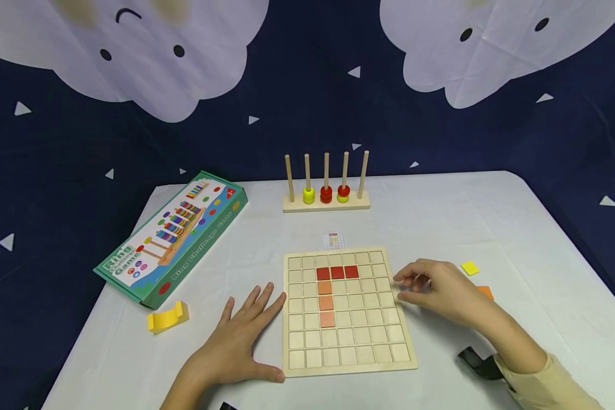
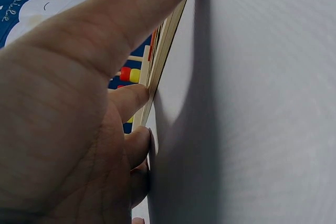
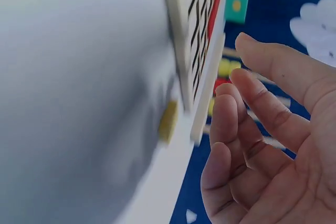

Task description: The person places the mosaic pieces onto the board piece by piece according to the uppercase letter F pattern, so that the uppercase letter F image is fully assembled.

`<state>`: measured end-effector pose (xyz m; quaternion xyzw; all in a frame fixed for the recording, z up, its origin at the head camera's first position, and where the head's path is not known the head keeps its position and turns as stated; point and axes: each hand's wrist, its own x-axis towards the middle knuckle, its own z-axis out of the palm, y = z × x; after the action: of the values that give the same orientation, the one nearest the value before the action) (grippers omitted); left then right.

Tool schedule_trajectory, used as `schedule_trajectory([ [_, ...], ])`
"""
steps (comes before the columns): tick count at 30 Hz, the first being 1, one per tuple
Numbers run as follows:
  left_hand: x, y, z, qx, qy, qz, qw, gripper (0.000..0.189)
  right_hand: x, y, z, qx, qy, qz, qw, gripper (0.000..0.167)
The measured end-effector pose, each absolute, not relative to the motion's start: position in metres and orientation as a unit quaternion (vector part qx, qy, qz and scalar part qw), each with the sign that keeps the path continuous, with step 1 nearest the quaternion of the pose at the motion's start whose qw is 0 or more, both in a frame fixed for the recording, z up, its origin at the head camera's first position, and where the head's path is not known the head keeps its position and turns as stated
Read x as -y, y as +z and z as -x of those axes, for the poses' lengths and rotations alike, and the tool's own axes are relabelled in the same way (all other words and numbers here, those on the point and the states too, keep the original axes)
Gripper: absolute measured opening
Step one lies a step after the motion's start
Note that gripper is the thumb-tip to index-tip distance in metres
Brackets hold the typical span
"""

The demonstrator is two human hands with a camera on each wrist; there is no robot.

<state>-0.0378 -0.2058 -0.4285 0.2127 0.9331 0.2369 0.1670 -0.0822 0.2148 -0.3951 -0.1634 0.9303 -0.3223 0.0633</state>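
A square wooden grid board lies flat on the table. Three red tiles form a row near its top, and a column of three orange to pale-orange tiles runs down from the leftmost red one. My left hand is spread out, its index fingertip and thumb tip at the board's left edge. Beyond the opposite edge hovers my right hand, fingers loosely bent; its thumb and fingertips are apart with nothing seen between them. Near it lie a yellow tile and an orange tile, partly hidden by the wrist.
Behind the board is a small printed grid card, then a wooden peg stand with yellow and red rings on its middle pegs. A green game box lies at left, with a yellow curved block before it. A dark cloth hangs behind.
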Motion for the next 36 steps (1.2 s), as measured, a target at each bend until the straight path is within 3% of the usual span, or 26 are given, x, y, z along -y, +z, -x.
schedule_trajectory([
  [21,0.207,-0.432,0.038,-0.934,0.233,-0.218,0.163,0.13,-0.329,-0.407,0.061,-0.965,-0.258,0.025,0.041,0.039],
  [36,0.207,-0.431,0.039,-0.934,0.231,-0.213,0.168,0.131,-0.362,-0.424,0.053,-0.944,-0.322,0.02,0.067,0.037],
])
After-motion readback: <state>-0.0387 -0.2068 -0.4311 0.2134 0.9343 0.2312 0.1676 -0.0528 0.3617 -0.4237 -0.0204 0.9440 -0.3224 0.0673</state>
